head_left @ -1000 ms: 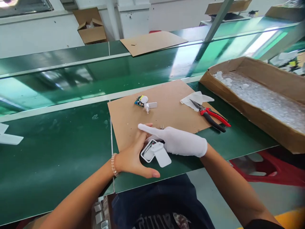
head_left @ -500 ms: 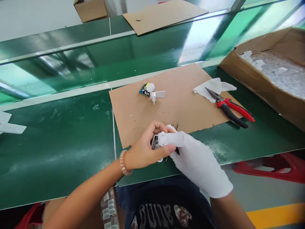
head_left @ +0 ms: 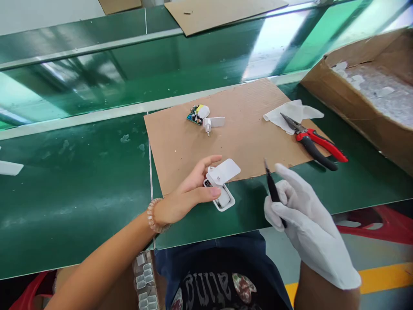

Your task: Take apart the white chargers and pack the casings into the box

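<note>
Red-handled pliers [head_left: 322,145] stand between gloved hand [head_left: 306,224] and carton [head_left: 325,82].

A cardboard sheet [head_left: 245,125] lies on the counter [head_left: 80,181]. Near the middle of its far half, a circuit board [head_left: 194,115] sits just beside a plug piece [head_left: 214,122]. To their right, a crumpled tissue [head_left: 292,114] lies on the sheet, with the jaws of pliers [head_left: 311,142] on it and their handles reaching past the sheet's right edge. Further right, an open carton [head_left: 322,86] holds foam pieces [head_left: 377,94]. A second cardboard sheet [head_left: 219,13] lies behind, on a farther counter section. At the first sheet's near edge, the left hand [head_left: 183,196] touches a charger casing [head_left: 221,189]. The right hand [head_left: 306,224], right of the casing and nearer the person, holds a slim pointed tool [head_left: 272,191].
</note>
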Tool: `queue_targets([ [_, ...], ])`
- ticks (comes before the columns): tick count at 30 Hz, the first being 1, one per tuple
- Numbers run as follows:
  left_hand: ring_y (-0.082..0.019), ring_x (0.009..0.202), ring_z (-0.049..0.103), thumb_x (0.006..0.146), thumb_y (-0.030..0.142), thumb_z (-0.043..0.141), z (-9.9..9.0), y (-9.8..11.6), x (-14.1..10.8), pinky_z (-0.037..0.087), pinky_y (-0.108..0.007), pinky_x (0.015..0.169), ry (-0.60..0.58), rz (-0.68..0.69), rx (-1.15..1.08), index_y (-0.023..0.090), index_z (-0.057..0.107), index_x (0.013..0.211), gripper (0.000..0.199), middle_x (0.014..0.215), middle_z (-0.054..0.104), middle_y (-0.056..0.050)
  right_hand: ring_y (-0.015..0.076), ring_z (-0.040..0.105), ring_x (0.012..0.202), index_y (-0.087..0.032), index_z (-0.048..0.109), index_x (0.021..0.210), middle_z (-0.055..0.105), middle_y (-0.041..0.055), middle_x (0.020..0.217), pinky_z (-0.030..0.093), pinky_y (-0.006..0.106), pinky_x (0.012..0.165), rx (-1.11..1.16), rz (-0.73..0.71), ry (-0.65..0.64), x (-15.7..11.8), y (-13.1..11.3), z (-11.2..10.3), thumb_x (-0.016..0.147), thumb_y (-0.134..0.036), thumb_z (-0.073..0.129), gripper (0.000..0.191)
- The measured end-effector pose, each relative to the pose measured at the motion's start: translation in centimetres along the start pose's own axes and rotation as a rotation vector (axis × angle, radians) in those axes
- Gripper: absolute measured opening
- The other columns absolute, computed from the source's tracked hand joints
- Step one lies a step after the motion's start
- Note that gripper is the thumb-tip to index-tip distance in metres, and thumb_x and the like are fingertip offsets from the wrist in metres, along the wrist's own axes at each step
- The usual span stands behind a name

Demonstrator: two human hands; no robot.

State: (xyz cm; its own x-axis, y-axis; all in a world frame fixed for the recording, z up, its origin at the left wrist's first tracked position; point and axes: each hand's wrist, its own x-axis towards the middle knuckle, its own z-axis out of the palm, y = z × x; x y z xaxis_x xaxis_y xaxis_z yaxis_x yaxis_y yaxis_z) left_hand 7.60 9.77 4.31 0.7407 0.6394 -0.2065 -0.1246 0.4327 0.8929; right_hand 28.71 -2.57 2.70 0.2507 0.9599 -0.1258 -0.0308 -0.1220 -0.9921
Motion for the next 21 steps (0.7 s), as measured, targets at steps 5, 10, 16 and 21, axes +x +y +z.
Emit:
queue_targets([
  [5, -0.025, 0.11, 0.057, 0.075, 0.02, 0.073, -1.8, 0.4, -0.1, 0.052, -0.039, 0.092, -0.208, 0.059, 0.257, 0.035, 0.031, 0.147, 0.084, 0.125, 0.052, -0.007, 0.01, 0.064, 0.064, -0.041, 0.043, 0.142, 0.049, 0.01, 0.143, 0.059, 0.026, 0.058, 0.224, 0.196, -0.132, -0.3, 1.2, -1.1, 0.093, -0.031, 0.053, 0.051],
  [10, -0.024, 0.102, 0.06, 0.076, 0.02, 0.074, -1.9, 0.3, 0.0, 0.051, -0.038, 0.09, -0.185, 0.211, 0.7, 0.031, 0.042, 0.143, 0.074, 0.123, 0.057, -0.008, 0.0135, 0.072, 0.09, -0.052, 0.062, 0.117, 0.072, -0.0034, 0.109, 0.061, 0.021, 0.07, 0.261, 0.113, -0.203, -0.1, 1.7, -2.0, 0.092, -0.027, 0.051, 0.038],
  [16, -0.02, 0.088, 0.065, 0.081, 0.029, 0.072, -1.4, -0.5, 0.3, 0.051, -0.032, 0.082, -0.215, 0.333, 0.854, 0.024, 0.05, 0.124, 0.049, 0.114, 0.065, -0.006, 0.0112, 0.068, 0.059, -0.048, 0.066, 0.114, 0.072, 0.0009, 0.09, 0.056, 0.018, 0.049, 0.218, 0.126, -0.127, -0.2, 0.7, -2.5, 0.097, -0.036, 0.043, 0.031],
  [21, -0.024, 0.095, 0.064, 0.076, 0.035, 0.076, -1.6, -0.7, 0.3, 0.047, -0.039, 0.094, -0.143, 0.361, 0.961, 0.023, 0.054, 0.118, 0.049, 0.108, 0.067, -0.008, 0.0216, 0.072, 0.068, -0.038, 0.06, 0.126, 0.073, 0.0071, 0.102, 0.057, 0.03, 0.049, 0.183, -0.047, 0.022, -0.7, 0.7, -1.9, 0.097, -0.057, 0.041, 0.04],
])
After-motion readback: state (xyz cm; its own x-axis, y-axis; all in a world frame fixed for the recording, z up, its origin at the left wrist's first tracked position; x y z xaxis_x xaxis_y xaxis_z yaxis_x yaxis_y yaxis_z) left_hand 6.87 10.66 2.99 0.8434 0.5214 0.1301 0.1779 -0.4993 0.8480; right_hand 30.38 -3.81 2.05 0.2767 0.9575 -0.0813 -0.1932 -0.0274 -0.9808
